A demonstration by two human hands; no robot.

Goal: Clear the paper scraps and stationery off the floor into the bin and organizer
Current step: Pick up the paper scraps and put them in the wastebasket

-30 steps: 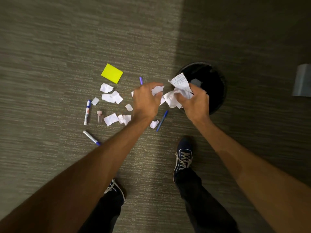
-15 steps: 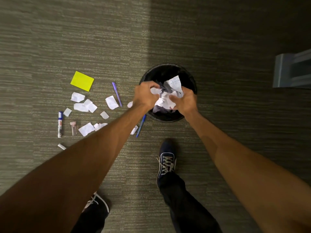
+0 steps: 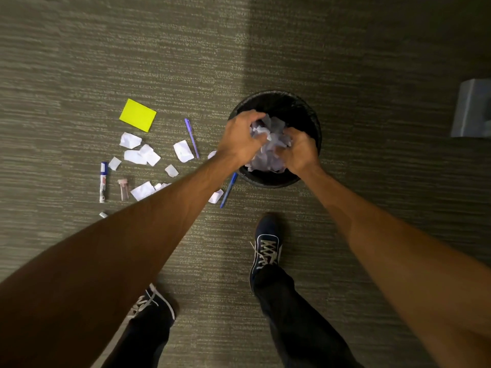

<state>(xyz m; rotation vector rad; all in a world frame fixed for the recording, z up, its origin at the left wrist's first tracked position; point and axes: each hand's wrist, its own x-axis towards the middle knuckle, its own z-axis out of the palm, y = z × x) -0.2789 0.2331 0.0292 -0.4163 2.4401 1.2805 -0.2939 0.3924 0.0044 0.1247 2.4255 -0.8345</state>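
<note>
Both hands hover over the round black bin [image 3: 308, 112] and squeeze a bundle of crumpled white paper [image 3: 269, 144] between them. My left hand [image 3: 239, 139] grips its left side, my right hand [image 3: 299, 150] its right side. Several white paper scraps [image 3: 138, 154] lie on the carpet left of the bin. Among them are a yellow sticky pad [image 3: 137, 115], a purple pen [image 3: 191, 137], a blue pen [image 3: 228, 191] partly under my left arm, a white marker with a blue cap [image 3: 103, 181] and a small pink-capped tube [image 3: 123, 189].
A grey organizer [image 3: 471, 108] stands at the right edge of the view. My two dark shoes [image 3: 265, 245] are planted on the grey-green carpet below the bin. A small white cap end [image 3: 103, 214] peeks out beside my left forearm.
Both hands carried the crumpled paper rightward from above the scraps to over the bin's opening and have pressed it lower and tighter together.
</note>
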